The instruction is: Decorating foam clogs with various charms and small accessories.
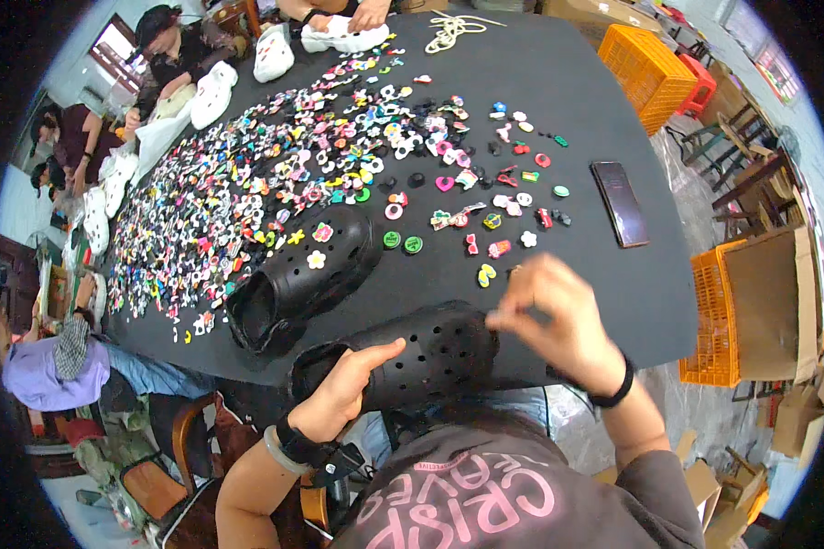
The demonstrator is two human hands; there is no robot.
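Two black clogs and a desk strewn with charms

We count two black clogs on the near side of the desk (650,284). The nearer black clog (444,352) lies at six o'clock, its side gripped by the left hand (341,389), thumb across the top. The farther black clog (343,247), at nine o'clock, carries two charms, a pink one (322,232) and a white flower (316,261); whether a yellow star at its edge is attached, we cannot tell. The right hand (558,306) is just beyond the nearer toe at four o'clock, fingers drawn close together; we cannot tell whether it holds anything.

We see two green discs (413,244) at twelve, one phone (620,203) between two and three, and about twenty scattered charms (493,221) around one o'clock. The charm heap (265,174) at ten is too dense to count.

Two orange crates (645,78) stand beyond the desk, towards two and just past three; their contents escape us.

At least four white clogs (213,95) line the far edge from ten to twelve, some overlapping. One co-worker (366,14) at twelve is cut off by the upper edge.
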